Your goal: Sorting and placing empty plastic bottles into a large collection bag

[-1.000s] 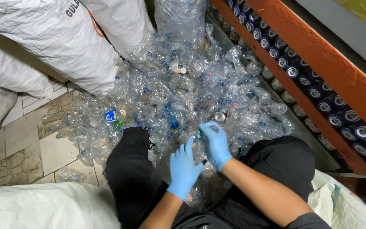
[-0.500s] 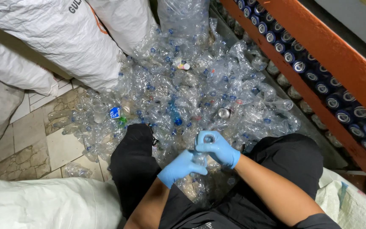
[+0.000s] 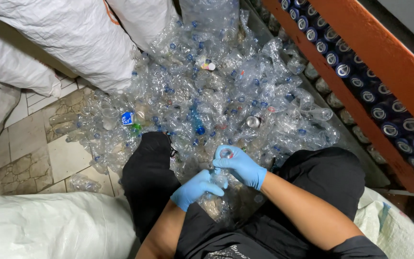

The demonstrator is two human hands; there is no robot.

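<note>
We grip a crushed clear bottle (image 3: 218, 180) in our lap — our left hand (image 3: 196, 188) closed around its body, our right hand (image 3: 240, 165) curled over its neck end. Ahead lies a heap of clear bottles (image 3: 226, 96) beside white sacks (image 3: 73, 38).

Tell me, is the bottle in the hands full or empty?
Empty: the clear bottle between the left hand and right hand looks see-through, with no liquid visible.

bottle (image 3: 216, 184) mostly hidden by gloved hands (label unreadable); sacks cut off.
</note>
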